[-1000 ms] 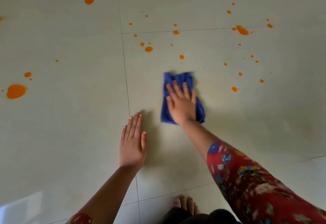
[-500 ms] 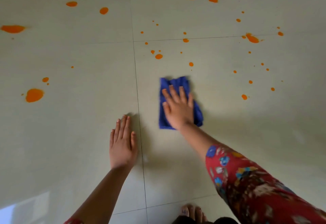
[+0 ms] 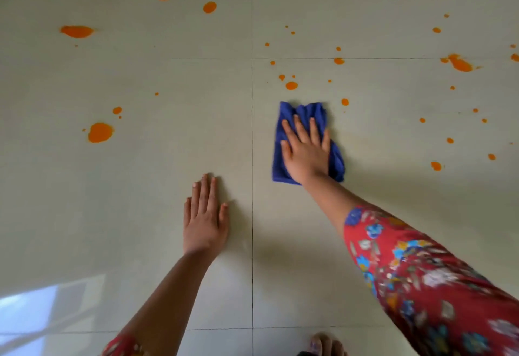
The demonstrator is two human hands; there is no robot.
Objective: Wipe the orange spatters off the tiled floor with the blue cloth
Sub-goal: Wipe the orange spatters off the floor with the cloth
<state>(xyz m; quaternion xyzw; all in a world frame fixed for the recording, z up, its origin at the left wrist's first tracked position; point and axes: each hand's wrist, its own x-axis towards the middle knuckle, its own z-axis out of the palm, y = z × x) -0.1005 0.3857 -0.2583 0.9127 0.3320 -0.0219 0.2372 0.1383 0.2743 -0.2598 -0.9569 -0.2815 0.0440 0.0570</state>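
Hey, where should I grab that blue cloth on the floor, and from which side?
Take the blue cloth by its bunched far edge, coming from above. It lies folded flat on the tiled floor under the right hand, so the flat sides offer little to pinch; the raised wrinkles just beyond the fingers probably give the easiest hold.
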